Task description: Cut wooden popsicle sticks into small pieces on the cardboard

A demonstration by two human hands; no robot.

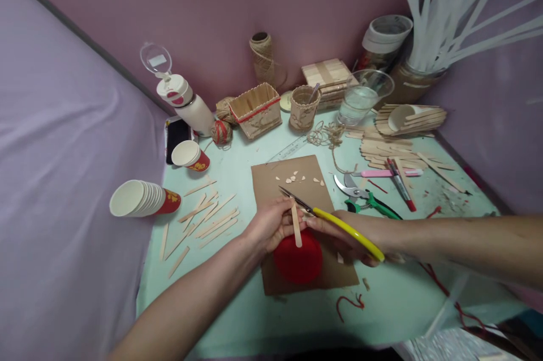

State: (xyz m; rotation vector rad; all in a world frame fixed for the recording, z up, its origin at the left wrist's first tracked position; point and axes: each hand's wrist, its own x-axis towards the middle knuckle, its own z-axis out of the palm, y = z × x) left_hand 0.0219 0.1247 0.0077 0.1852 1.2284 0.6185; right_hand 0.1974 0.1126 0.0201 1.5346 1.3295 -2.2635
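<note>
My left hand [275, 222] pinches a wooden craft stick [296, 228], its rounded end pointing down toward me. In my right hand [339, 231] is a pair of scissors with yellow handles [345, 227]. The blades [294, 198] lie close by the upper end of the stick; whether they touch it I cannot tell. Beneath both hands is a red round lid-like disc [299, 265] on a brown cardboard sheet [275, 177]. Small cut-off stick tips [291, 179] are scattered on the cardboard beyond the blades.
Several cut sticks [218, 222] lie at left, near stacked paper cups [139, 198]. Green-handled pruning shears [365, 194], a pink cutter [377, 173] and a stick pile [386, 149] lie at right. Behind stand a stick-built box [258, 115], a twine spool [263, 58] and a plastic cup [360, 101].
</note>
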